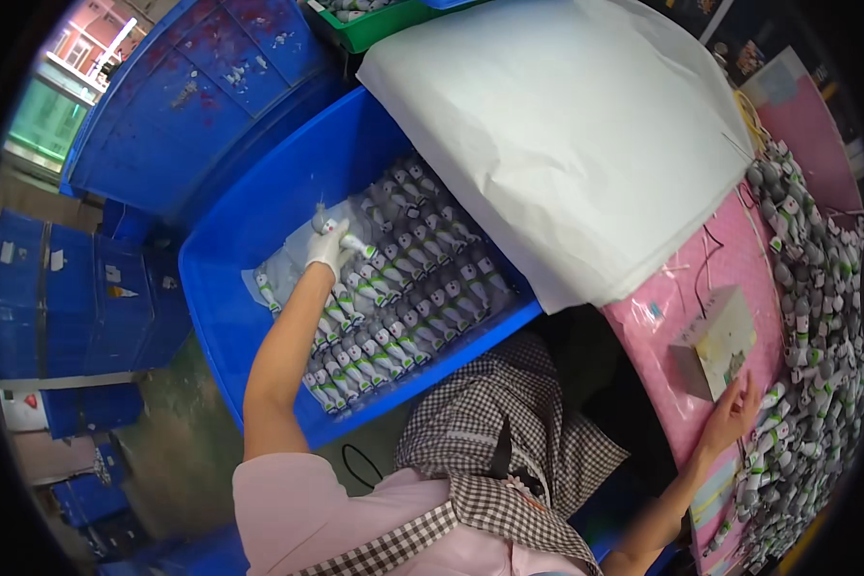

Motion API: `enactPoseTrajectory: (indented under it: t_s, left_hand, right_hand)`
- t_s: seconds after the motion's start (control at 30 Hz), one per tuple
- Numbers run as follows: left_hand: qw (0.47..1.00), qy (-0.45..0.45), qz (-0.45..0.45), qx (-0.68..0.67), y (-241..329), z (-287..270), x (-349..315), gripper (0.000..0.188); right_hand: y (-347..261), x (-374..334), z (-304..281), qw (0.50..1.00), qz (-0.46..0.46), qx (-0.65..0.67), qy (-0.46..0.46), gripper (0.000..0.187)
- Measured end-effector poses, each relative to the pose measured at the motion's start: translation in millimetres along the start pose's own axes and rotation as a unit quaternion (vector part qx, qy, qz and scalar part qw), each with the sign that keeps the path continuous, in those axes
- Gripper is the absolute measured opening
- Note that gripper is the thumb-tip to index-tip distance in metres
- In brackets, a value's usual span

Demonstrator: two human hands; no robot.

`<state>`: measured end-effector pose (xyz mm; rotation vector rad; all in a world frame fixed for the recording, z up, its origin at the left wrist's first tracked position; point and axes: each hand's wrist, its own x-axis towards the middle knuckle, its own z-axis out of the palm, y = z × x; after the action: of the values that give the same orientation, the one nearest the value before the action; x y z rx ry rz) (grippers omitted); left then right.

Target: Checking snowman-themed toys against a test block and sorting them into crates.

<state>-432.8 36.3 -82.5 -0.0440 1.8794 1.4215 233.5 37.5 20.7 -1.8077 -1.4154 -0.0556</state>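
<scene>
My left hand (328, 248), in a white glove, is inside a large blue bin (223, 355). Its fingers close around a small figurine (358, 244), grey at the top and white below with a green band. Beneath it, rows of similar figurines (422, 326) lie side by side in the bin, partly on a pale sheet (298, 252). Over on the pink-covered table, my bare right hand (732, 415) is open, fingers apart, beside a small pale carton (717, 343) and a big heap of the same figurines (804, 384). Nothing shows in that hand.
A large white sheet (566, 125) covers the surface behind the bin, next to the pink table (658, 346). More blue bins (202, 96) stand at the far left, with stacked blue boxes (67, 298) along the left side. A green crate (365, 27) sits at the back.
</scene>
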Motion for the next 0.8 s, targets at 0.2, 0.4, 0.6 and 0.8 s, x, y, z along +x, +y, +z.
enactPoseTrajectory:
  t_s: [0.2, 0.4, 0.6, 0.8]
  left_hand:
    - [0.991, -0.007, -0.075, -0.108, -68, -5, 173, 0.02]
    - [0.97, -0.094, -0.122, -0.188, -94, 15, 215, 0.01]
    - [0.995, -0.005, -0.032, -0.094, -80, 7, 186, 0.02]
    - [0.971, 0.091, 0.149, 0.162, -59, -114, 147, 0.027]
  right_hand:
    - [6, -5, -2, 0.999, 0.027, -0.012, -0.034, 0.027]
    - [14, -8, -4, 0.997, 0.011, -0.064, -0.043, 0.023]
    - [31, -2, -15, 0.982, -0.088, -0.152, -0.065, 0.027]
    - [53, 8, -16, 0.995, 0.036, -0.077, -0.055, 0.031]
